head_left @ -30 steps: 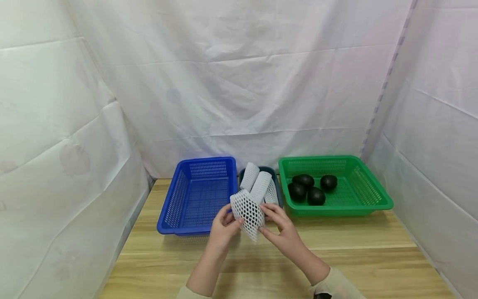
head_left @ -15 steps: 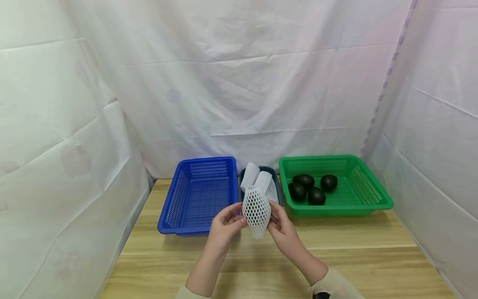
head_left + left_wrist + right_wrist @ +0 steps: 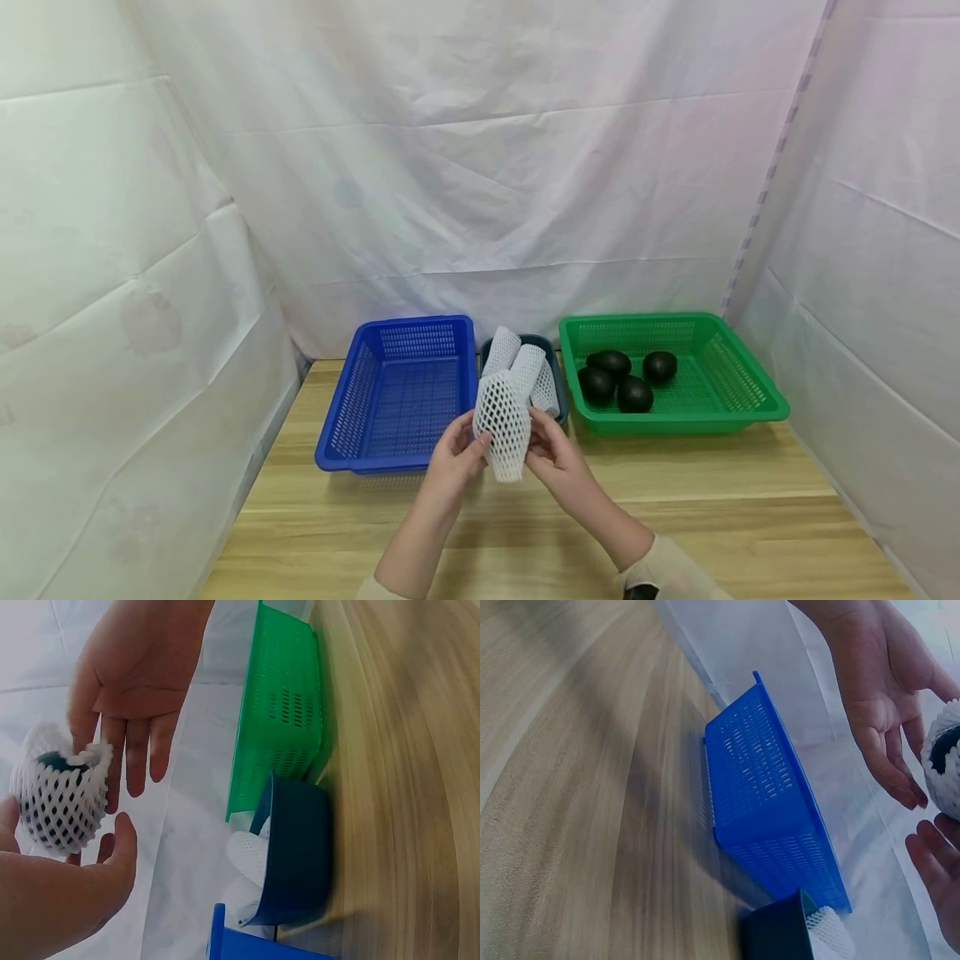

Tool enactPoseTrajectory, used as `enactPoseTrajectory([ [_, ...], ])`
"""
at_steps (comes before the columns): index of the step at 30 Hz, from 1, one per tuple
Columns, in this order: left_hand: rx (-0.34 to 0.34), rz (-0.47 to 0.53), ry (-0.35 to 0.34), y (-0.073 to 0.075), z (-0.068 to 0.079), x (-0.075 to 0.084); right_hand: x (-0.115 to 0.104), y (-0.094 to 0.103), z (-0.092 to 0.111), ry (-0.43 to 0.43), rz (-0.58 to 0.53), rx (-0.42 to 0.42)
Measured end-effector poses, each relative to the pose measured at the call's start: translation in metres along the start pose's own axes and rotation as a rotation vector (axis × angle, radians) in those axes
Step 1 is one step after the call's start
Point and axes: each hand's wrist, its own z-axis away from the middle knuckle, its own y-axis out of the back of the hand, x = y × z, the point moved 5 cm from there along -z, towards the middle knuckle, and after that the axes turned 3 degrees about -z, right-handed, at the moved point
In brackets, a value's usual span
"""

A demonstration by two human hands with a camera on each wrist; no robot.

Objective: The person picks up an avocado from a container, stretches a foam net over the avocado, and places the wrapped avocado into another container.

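Observation:
A dark avocado (image 3: 54, 760) sits inside a white foam net sleeve (image 3: 504, 427), its dark end showing at the sleeve's mouth in both wrist views. My left hand (image 3: 448, 468) holds the wrapped fruit from the left, thumb on the front of the mesh. From the other side my right hand (image 3: 561, 468) grips it, fingertips at the net's edge. Both hands are above the table, in front of a small dark teal bin (image 3: 301, 844). More white foam sleeves (image 3: 529, 367) stick up out of that bin.
On the left stands a blue perforated basket (image 3: 328, 425) with nothing seen in it. Several dark avocados (image 3: 635, 395) lie in the green basket (image 3: 675, 423) on the right. White sheeting (image 3: 480, 200) hangs behind the wooden table (image 3: 720, 525) and along both sides.
The sleeved avocado has turned from tilted to nearly upright, shifting right and then slightly back left. Both hands have adjusted their hold around it. The baskets have not moved.

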Motion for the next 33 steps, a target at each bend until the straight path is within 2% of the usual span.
enactPoseTrajectory([
  [5, -0.019, 0.108, 0.040, 0.002, 0.000, -0.002, -0.003, -0.003, -0.006, -0.026, 0.103, 0.017],
  [9, -0.030, 0.212, 0.067, 0.006, 0.000, -0.004, -0.006, -0.010, -0.013, -0.003, 0.180, -0.029],
  [12, -0.014, 0.247, 0.069, 0.014, -0.003, -0.005, -0.004, -0.015, -0.017, 0.009, 0.238, -0.078],
  [15, 0.056, 0.268, 0.080, 0.028, -0.007, -0.007, 0.002, -0.020, -0.021, 0.023, 0.342, -0.120],
  [19, 0.157, 0.286, 0.113, 0.047, -0.011, -0.012, 0.013, -0.028, -0.024, 0.089, 0.564, -0.207],
  [25, 0.287, 0.193, 0.123, 0.067, -0.017, -0.018, 0.032, -0.050, -0.031, 0.207, 0.876, -0.367],
  [28, 0.333, 0.168, 0.118, 0.072, -0.021, -0.021, 0.040, -0.062, -0.037, 0.253, 0.963, -0.436],
  [33, 0.365, 0.161, 0.117, 0.077, -0.031, -0.021, 0.050, -0.075, -0.047, 0.282, 0.973, -0.506],
])
